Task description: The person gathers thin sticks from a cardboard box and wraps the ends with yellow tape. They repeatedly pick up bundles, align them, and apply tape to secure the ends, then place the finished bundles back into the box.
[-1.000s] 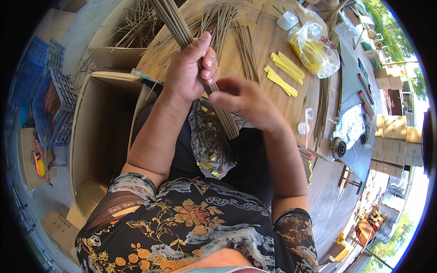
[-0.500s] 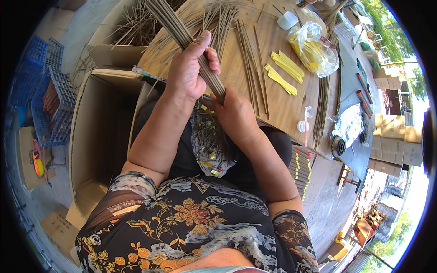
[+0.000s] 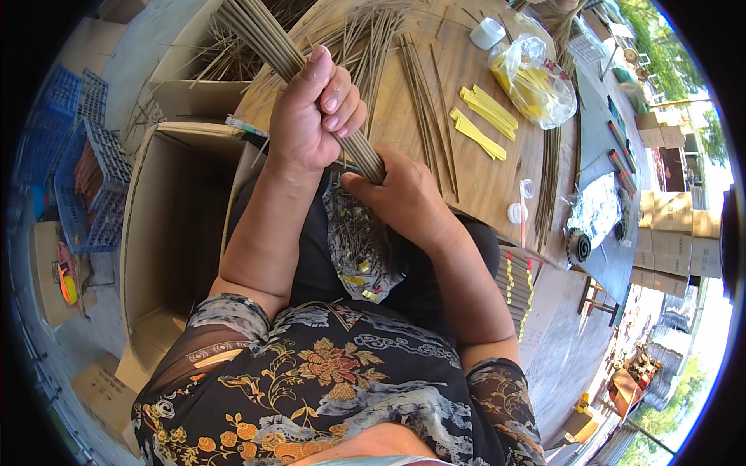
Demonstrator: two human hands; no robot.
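A bundle of thin brown incense sticks [image 3: 260, 33] slants from the upper left down to the middle, above my lap. My left hand [image 3: 317, 113] is closed round its middle, thumb lying along the sticks. At the bundle's lower end my right hand [image 3: 404, 194] grips the tips between thumb and fingers. Beyond the hands, loose incense sticks [image 3: 423, 109] lie on the wooden table [image 3: 474, 182]. Yellow paper strips [image 3: 488, 109] rest to their right in two small stacks. Broken stick bits and yellow scraps [image 3: 359, 233] lie on a cloth across my lap.
An open cardboard box [image 3: 175, 217] stands at my left, with a box of tangled sticks [image 3: 249, 46] beyond it. Blue crates [image 3: 97, 179] are farther left. A plastic bag with yellow strips [image 3: 535, 81], a white cup [image 3: 487, 34] and a tape roll [image 3: 577, 247] sit on the right.
My left fingers have closed more tightly round the bundle, and that hand has turned and shifted slightly left. The bundle's upper end has swung left. My right hand stays at the lower end.
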